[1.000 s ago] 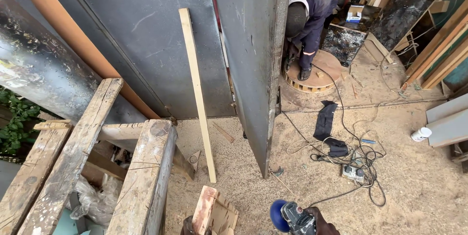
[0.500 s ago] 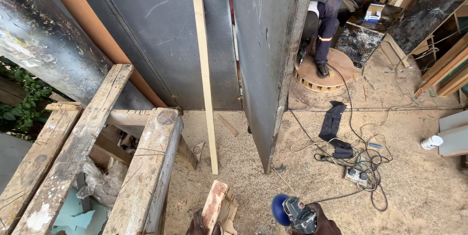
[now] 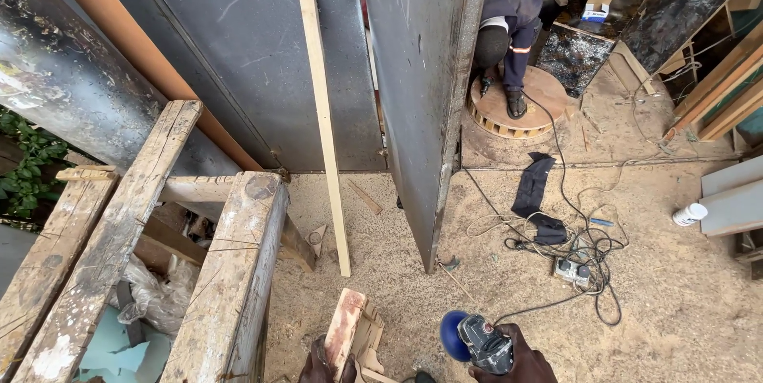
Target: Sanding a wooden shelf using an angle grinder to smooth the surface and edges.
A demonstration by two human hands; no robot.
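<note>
The right hand (image 3: 517, 355) clenches a blue-knobbed power tool (image 3: 477, 342) above the sandy floor (image 3: 675, 303) while the left hand (image 3: 318, 367) grips a wood offcut (image 3: 346, 329) (its cord (image 3: 588, 260) tangles nearby), so snagging could jerk the tool.

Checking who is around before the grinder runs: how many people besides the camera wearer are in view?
1. A person in dark blue work clothes stands on the round wooden disc behind the tall grey metal door, upper right. Others may be hidden behind that door.

One head-worn camera looks steeply down from standing height at the sandy floor (image 3: 381, 303), hands at the bottom edge.
</note>
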